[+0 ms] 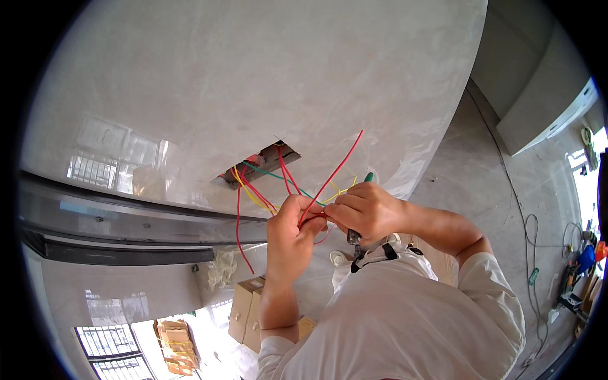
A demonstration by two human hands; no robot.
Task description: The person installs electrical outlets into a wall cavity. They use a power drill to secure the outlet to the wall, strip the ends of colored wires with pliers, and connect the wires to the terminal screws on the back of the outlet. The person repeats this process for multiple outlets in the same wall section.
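red wire: near and right of wall cutout | tip: likely best to pinch close to the working spot, not tug | free end points far right; long axis slants near-left to far-right, slight curve | left hand pinching it; right hand wrapped round green-ended tool, fingertips pinched beside left's

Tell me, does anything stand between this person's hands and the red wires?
Nothing visible does. The left hand and right hand meet at the red wires, in front of the wall opening. The right hand also holds a green-handled tool, but it doesn't block them.
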